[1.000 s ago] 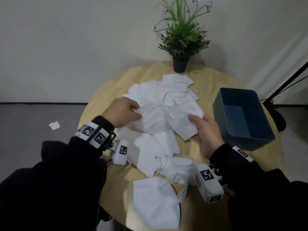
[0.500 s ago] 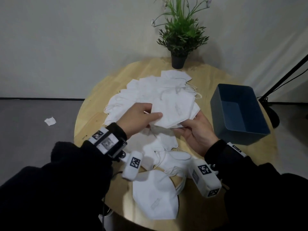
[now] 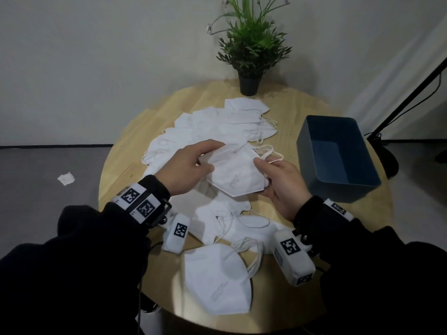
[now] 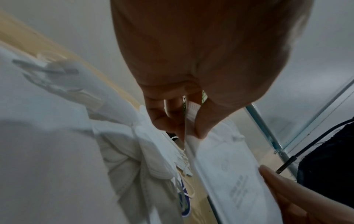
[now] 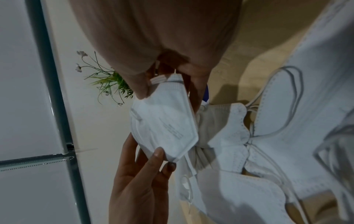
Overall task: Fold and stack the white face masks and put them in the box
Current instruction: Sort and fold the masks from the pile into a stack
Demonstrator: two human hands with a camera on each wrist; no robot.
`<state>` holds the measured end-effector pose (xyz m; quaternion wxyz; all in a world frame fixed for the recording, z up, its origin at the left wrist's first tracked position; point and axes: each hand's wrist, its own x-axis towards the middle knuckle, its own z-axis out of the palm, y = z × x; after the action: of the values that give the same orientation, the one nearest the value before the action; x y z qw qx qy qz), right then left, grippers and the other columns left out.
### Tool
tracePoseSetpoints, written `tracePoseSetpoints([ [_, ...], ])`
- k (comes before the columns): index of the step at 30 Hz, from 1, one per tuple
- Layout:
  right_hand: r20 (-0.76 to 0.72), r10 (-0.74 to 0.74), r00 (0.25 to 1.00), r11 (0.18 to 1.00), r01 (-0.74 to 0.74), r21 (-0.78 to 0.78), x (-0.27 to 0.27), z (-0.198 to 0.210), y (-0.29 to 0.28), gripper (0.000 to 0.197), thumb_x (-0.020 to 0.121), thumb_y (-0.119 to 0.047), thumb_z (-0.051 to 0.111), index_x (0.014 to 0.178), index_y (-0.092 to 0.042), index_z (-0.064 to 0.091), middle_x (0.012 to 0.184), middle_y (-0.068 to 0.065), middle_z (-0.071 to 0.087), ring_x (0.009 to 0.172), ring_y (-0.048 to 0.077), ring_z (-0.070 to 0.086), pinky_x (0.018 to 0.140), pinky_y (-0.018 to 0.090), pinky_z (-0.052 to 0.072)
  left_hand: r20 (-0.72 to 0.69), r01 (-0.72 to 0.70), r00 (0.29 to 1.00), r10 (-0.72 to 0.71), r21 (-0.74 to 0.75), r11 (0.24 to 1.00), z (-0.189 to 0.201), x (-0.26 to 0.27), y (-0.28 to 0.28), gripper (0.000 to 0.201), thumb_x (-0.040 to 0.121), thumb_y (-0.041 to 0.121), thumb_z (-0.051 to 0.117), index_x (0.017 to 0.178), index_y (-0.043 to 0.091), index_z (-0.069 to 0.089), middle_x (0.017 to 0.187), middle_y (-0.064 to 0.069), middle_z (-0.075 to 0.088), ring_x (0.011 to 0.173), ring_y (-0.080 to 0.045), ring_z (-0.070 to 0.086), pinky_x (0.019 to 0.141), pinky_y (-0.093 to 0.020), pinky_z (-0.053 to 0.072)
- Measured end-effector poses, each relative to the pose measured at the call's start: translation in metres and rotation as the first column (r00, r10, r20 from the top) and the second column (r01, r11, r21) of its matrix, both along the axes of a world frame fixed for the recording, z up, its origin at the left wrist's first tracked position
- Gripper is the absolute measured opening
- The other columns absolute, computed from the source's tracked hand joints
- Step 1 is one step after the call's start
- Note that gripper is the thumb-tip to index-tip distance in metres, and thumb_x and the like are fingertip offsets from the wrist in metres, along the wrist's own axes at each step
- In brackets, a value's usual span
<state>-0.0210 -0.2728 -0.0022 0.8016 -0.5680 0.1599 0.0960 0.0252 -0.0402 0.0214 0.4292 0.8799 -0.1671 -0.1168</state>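
A small stack of folded white masks (image 3: 235,174) is held above the table between both hands. My left hand (image 3: 214,157) pinches its upper left edge between thumb and fingers; the left wrist view shows the same pinch (image 4: 184,125) on the stack (image 4: 226,166). My right hand (image 3: 262,174) grips the right side, thumb on top and fingers underneath, as the right wrist view (image 5: 168,84) shows on the stack (image 5: 164,124). The blue box (image 3: 338,160) stands open to the right, with nothing visible inside.
Loose masks (image 3: 217,126) lie spread over the far middle of the round wooden table (image 3: 125,170), with more below the hands and one mask (image 3: 217,276) near the front edge. A potted plant (image 3: 250,49) stands at the back. A black stand (image 3: 411,93) leans at the right.
Both hands have lifted the masks off the pile and drawn them nearer. The left hand has shifted from lying on top to pinching the left edge; the printed face now shows.
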Motion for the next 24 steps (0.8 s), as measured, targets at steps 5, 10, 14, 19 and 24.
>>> tracePoseSetpoints([
  [5, -0.022, -0.099, 0.995, 0.994, 0.1, 0.048, 0.002, 0.003, -0.005, 0.018, 0.095, -0.012, 0.063, 0.079, -0.007, 0.071, 0.092, 0.013, 0.073, 0.09, 0.031, 0.068, 0.086, 0.045, 0.055, 0.102, 0.06, 0.992, -0.076, 0.146, 0.987, 0.005, -0.002, 0.001, 0.064, 0.097, -0.004, 0.054, 0.146, 0.037, 0.055, 0.144, 0.023, 0.057, 0.13, -0.001, 0.051, 0.102, -0.016, 0.037],
  [10, -0.088, -0.047, 0.995, 0.987, 0.06, 0.149, 0.005, 0.01, -0.008, 0.03, 0.095, -0.021, 0.056, 0.068, -0.017, 0.045, 0.055, 0.002, 0.03, 0.053, 0.019, 0.038, 0.061, 0.032, 0.037, 0.142, 0.076, 0.984, -0.104, 0.191, 0.979, 0.005, -0.002, 0.004, 0.065, 0.098, -0.002, 0.054, 0.149, 0.038, 0.051, 0.119, 0.022, 0.06, 0.096, 0.023, 0.048, 0.085, -0.004, 0.036],
  [14, -0.053, 0.194, 0.98, 0.945, -0.201, -0.259, 0.0, 0.003, -0.006, 0.018, 0.09, -0.015, 0.078, 0.091, -0.002, 0.066, 0.06, -0.001, 0.038, 0.051, 0.014, 0.03, 0.05, 0.029, 0.026, 0.112, 0.066, 0.991, -0.079, 0.116, 0.991, 0.01, 0.008, 0.017, 0.043, 0.097, 0.008, 0.065, 0.131, 0.035, 0.068, 0.125, 0.019, 0.069, 0.105, -0.005, 0.064, 0.097, -0.032, 0.051],
  [19, -0.071, 0.22, 0.973, 0.902, -0.23, -0.366, -0.009, 0.008, -0.009, 0.015, 0.09, -0.011, 0.077, 0.088, 0.0, 0.066, 0.055, 0.003, 0.043, 0.044, 0.017, 0.043, 0.05, 0.028, 0.034, -0.062, 0.116, 0.992, -0.111, 0.091, 0.989, 0.02, -0.003, 0.026, 0.037, 0.102, 0.006, 0.059, 0.129, 0.028, 0.071, 0.099, 0.032, 0.071, 0.087, 0.009, 0.063, 0.078, -0.012, 0.045],
  [24, -0.07, 0.169, 0.983, 0.907, -0.183, -0.38, -0.02, 0.019, -0.02, 0.008, 0.092, 0.001, 0.07, 0.093, -0.006, 0.074, 0.063, 0.009, 0.061, 0.05, 0.016, 0.061, 0.045, 0.025, 0.049, -0.293, 0.152, 0.951, -0.097, 0.172, 0.973, 0.03, -0.026, 0.04, 0.024, 0.099, 0.002, 0.063, 0.116, 0.015, 0.075, 0.075, 0.002, 0.074, 0.066, -0.012, 0.067, 0.069, -0.028, 0.057],
])
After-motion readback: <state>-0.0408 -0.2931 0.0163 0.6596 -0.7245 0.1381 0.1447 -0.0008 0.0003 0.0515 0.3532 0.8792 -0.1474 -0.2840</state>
